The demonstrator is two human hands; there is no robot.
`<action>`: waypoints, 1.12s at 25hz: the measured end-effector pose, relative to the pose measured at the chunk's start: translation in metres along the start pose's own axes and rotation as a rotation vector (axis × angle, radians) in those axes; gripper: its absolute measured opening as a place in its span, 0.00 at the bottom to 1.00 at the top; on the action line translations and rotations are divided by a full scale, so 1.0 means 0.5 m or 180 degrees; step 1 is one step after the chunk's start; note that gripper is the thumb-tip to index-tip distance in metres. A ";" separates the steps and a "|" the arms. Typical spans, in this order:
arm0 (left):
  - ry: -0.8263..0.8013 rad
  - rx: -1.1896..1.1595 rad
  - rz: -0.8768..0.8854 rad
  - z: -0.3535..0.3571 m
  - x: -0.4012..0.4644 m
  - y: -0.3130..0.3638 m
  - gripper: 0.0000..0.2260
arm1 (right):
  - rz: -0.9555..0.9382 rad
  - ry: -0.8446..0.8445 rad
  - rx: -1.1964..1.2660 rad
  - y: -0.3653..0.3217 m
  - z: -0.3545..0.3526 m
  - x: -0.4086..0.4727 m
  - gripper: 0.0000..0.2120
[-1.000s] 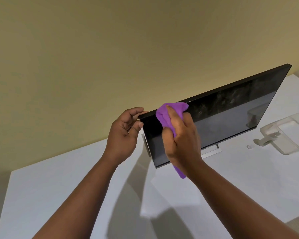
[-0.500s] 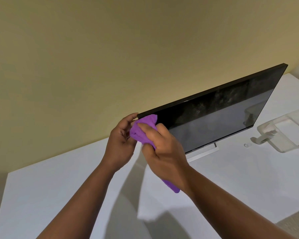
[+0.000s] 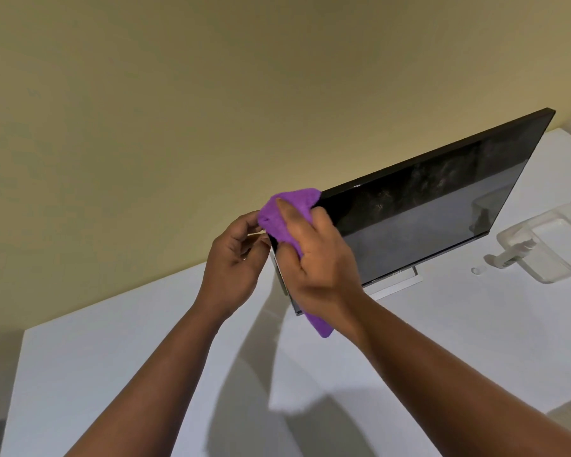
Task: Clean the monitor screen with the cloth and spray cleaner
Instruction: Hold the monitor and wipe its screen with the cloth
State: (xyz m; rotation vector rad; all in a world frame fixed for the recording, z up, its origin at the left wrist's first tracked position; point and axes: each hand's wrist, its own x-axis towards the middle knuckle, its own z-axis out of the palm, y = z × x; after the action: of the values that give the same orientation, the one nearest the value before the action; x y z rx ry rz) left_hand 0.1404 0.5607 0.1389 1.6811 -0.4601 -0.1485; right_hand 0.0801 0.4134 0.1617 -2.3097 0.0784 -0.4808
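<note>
White surface (image 3: 129,374) carries the black monitor (image 3: 442,209), tilted back on its stand, its screen smudged toward the top. The right hand (image 3: 317,258) presses a purple cloth (image 3: 287,212) onto the screen's upper left corner, its grip clamped on the fabric. The left hand (image 3: 234,258) curls round the monitor's left edge. A clear spray bottle (image 3: 541,245) lies to the right, apart.

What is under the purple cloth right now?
The purple cloth covers the monitor's upper left corner, pressed there by the right hand. The glass beneath is hidden, so its cleanliness cannot be judged.
</note>
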 end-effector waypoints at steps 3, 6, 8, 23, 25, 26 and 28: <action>-0.0098 -0.0039 0.0020 -0.007 -0.003 0.002 0.22 | -0.0075 -0.0268 0.0026 -0.017 0.021 0.001 0.28; -0.0149 0.0056 0.0081 -0.009 -0.002 0.004 0.24 | -0.0253 -0.0382 0.0338 0.014 0.021 -0.015 0.27; -0.0120 0.0251 0.0004 -0.007 0.001 0.008 0.28 | -0.0506 -0.0268 0.0025 0.058 0.024 -0.035 0.26; -0.0100 -0.0348 -0.0444 0.017 0.026 0.028 0.25 | -0.0677 0.0561 -0.0312 0.123 0.111 -0.075 0.21; -0.0042 -0.0559 -0.0518 0.021 0.029 0.024 0.24 | -0.0438 0.0653 -0.0309 0.152 0.101 -0.097 0.21; 0.0001 -0.0595 -0.0573 0.023 0.032 0.023 0.23 | -0.0242 0.0781 -0.0214 0.160 0.093 -0.096 0.21; 0.0052 -0.0559 -0.0632 0.028 0.038 0.021 0.22 | -0.0011 0.1036 0.0028 0.154 0.085 -0.072 0.22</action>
State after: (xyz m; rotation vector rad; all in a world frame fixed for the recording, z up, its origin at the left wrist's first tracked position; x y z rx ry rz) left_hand 0.1505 0.5397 0.1499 1.5516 -0.2590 -0.3118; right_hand 0.0690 0.3945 0.0693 -2.2037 0.2295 -0.8534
